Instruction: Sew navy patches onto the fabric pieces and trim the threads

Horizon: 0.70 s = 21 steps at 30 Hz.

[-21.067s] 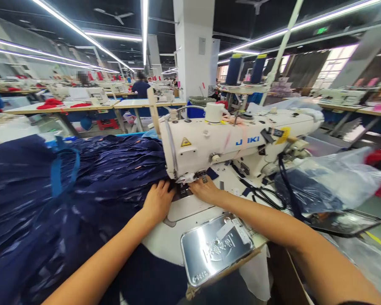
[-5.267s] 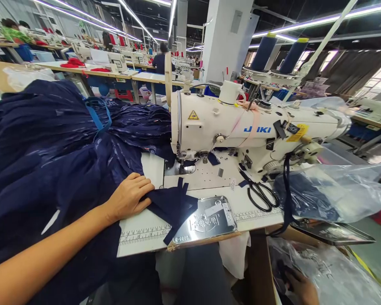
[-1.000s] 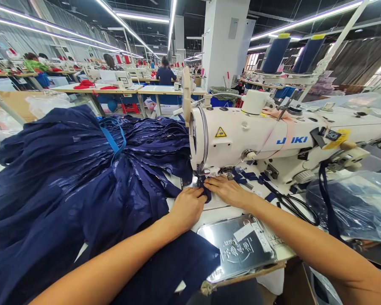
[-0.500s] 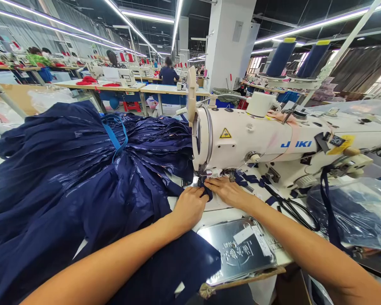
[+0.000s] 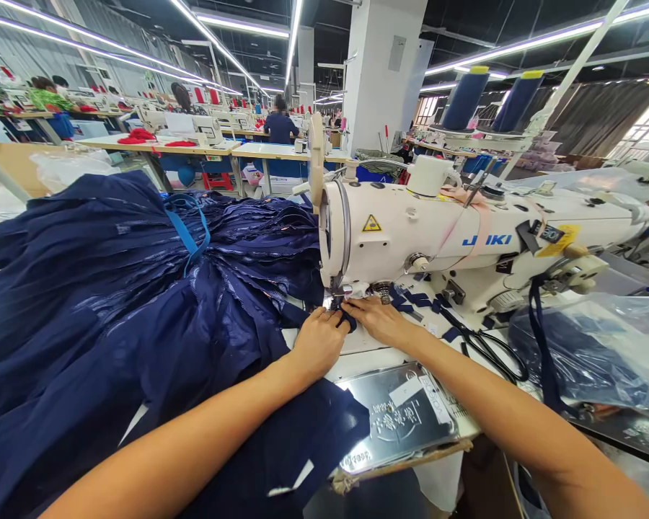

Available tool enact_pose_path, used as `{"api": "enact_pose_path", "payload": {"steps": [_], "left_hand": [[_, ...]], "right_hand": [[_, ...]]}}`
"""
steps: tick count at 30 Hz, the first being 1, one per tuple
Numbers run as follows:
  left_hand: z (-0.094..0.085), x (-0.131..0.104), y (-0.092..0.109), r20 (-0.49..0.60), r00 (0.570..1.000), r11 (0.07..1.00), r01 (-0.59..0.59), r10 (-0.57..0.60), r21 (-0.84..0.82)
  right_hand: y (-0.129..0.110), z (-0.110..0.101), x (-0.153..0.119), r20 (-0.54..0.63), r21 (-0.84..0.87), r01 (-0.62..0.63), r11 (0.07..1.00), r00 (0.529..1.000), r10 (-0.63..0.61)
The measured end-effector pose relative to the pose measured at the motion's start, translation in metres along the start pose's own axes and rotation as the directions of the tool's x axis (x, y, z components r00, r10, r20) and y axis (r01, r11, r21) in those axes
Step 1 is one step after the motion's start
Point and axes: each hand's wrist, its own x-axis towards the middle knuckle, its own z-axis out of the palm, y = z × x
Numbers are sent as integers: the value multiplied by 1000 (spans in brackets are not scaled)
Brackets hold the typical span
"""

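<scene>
A white sewing machine (image 5: pixel 389 223) reaches in from the right, its needle area just beyond my hands. My left hand (image 5: pixel 320 339) has its fingers bent down on navy fabric (image 5: pixel 238 310) beside the presser foot. My right hand (image 5: pixel 378 321) lies to the right, fingertips pressing a small folded part of the same fabric near the foot. The fingertips of both hands nearly meet. A large gathered pile of the navy fabric, tied with a blue band (image 5: pixel 190 238), spreads over the left side and hangs toward me under my left forearm.
Black scissors (image 5: pixel 484 342) and navy scraps (image 5: pixel 417 298) lie right of my right hand. A metal plate (image 5: pixel 400 418) sits at the near table edge. Plastic-wrapped navy fabric (image 5: pixel 589 360) is at the right. Thread cones (image 5: pixel 465 99) stand behind; a person (image 5: pixel 281 126) sits farther off.
The whole view has shifted slightly, so the machine appears a little further left. Both hands stay by the presser foot; a white patch on the hanging fabric near the bottom shows more.
</scene>
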Motion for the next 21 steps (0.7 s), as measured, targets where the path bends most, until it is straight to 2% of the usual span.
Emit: {"api": "enact_pose_path", "payload": {"steps": [3, 6, 9, 14, 21], "left_hand": [[-2, -4, 3, -51, 999, 999, 7, -6, 32], [-9, -12, 0, -34, 999, 1000, -19, 18, -10], [-19, -19, -14, 38, 999, 997, -32, 35, -75], [-25, -15, -33, 75, 995, 986, 69, -58, -152], [-21, -10, -27, 101, 992, 989, 90, -78, -121]], "right_hand": [[-1, -1, 1, -6, -17, -15, 1000, 1000, 15], [-4, -6, 1, -32, -31, -26, 999, 999, 25], [-9, -8, -1, -89, -35, -7, 999, 996, 3], [-19, -2, -1, -227, -1, 21, 1000, 974, -21], [-15, 10, 0, -294, 158, 9, 987, 955, 39]]}}
